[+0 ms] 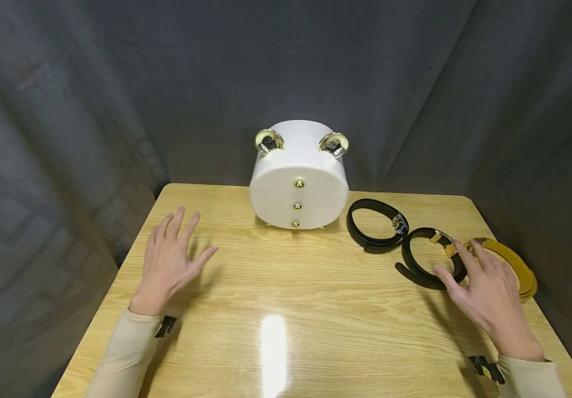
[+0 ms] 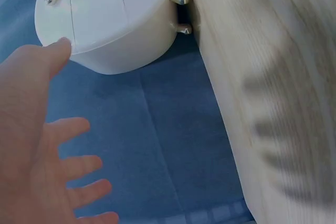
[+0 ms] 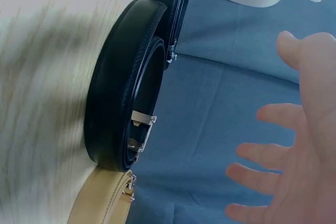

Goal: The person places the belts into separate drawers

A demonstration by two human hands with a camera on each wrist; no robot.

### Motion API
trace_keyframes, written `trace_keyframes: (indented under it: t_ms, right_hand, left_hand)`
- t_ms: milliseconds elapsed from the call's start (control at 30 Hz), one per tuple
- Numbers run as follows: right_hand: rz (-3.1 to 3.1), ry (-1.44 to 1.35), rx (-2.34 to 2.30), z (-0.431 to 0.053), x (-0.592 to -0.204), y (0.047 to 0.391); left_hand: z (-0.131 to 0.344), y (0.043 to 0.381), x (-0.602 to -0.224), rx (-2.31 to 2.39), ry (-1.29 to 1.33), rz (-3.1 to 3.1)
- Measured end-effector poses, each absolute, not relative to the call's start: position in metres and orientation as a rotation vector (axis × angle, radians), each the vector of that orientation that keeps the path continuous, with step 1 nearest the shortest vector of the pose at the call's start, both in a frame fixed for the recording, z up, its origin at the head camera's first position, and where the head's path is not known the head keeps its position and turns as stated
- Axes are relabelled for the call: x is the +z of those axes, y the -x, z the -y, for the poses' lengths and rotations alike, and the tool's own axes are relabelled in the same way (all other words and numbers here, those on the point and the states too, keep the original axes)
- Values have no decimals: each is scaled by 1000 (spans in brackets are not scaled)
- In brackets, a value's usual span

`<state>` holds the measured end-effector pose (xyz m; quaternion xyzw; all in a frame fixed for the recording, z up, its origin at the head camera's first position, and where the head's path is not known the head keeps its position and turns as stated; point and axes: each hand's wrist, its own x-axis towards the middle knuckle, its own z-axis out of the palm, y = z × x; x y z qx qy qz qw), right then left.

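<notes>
On the right of the table lie three coiled belts. One is a black belt [image 1: 372,243] with a silver buckle, beside it a black belt [image 1: 417,273] with a gold buckle, and at the far right a tan-yellow belt [image 1: 524,271]. My right hand [image 1: 492,293] hovers over the gold-buckled belt and the tan one, fingers spread and holding nothing; the right wrist view shows it apart from the coils. Above the table's left side my left hand [image 1: 168,262] is spread, with nothing in it.
A white rounded box [image 1: 298,196] with gold knobs, two gold ear-like rings and small feet stands at the table's back middle. Dark curtains [image 1: 206,83] hang behind and at both sides of the wooden table [image 1: 315,309].
</notes>
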<state>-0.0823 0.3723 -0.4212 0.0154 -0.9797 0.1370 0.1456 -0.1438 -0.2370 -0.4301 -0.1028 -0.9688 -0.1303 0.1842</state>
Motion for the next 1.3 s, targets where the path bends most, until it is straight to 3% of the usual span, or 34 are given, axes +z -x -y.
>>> trace_keyframes:
  t_ms: [1300]
  right_hand:
    - [2865,23,464,-384,-444,74]
  left_hand:
    - [220,155,-437,-496,453,2425]
